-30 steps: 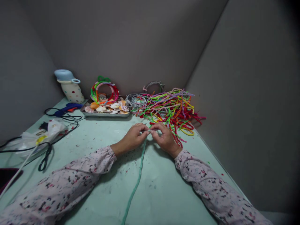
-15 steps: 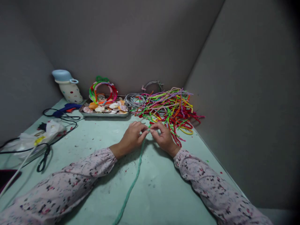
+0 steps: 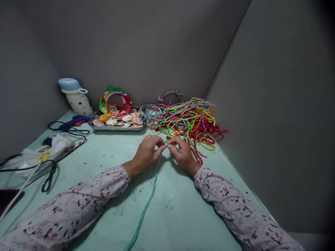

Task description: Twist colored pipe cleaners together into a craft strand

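Note:
My left hand is closed in a pinch near the middle of the table. Its thumb and fingertips grip the end of a long teal pipe cleaner, which trails down over the table toward me. My right hand pinches at the same end, its fingertips almost touching those of the left. Between the fingertips the strand is mostly covered, so its exact shape there is hidden. Just beyond my right hand spreads a tangled heap of coloured pipe cleaners.
A metal tray of seashells stands at the back, with colourful wrapped hoops on it. Beside it lies coiled grey wire. To the left are a bottle, a blue glue gun, cables and a plastic bag.
Both hands stay almost in place, with slight finger movement. The trailing part of the teal pipe cleaner has shifted a little to the left.

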Available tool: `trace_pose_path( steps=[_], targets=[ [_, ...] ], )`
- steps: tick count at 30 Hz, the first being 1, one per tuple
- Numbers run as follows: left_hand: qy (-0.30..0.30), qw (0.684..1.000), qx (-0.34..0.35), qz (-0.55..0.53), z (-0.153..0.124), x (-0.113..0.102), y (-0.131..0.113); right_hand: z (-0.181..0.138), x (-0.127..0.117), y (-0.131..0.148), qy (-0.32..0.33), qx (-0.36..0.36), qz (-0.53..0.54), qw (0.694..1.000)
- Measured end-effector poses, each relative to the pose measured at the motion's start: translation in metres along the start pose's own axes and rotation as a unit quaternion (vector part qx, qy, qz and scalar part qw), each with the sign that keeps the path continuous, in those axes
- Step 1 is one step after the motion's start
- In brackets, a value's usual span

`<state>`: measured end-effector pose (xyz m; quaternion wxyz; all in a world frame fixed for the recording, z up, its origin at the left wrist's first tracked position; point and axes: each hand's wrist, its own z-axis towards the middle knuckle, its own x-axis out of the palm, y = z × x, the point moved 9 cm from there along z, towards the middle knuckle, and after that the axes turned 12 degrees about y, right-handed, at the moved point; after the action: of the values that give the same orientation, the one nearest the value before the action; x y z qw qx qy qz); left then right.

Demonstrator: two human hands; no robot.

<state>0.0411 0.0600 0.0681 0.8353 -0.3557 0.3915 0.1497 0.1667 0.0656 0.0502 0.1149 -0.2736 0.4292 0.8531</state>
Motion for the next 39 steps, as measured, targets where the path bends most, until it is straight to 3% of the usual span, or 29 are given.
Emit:
trace_pose_path(
  steps=[39],
  targets=[
    [-0.017,0.999,0.018,0.034,-0.0017,-0.0043,-0.0051,0.0004,0.002,0.0001,0.001,-0.005,0.031,0.999]
  ],
)
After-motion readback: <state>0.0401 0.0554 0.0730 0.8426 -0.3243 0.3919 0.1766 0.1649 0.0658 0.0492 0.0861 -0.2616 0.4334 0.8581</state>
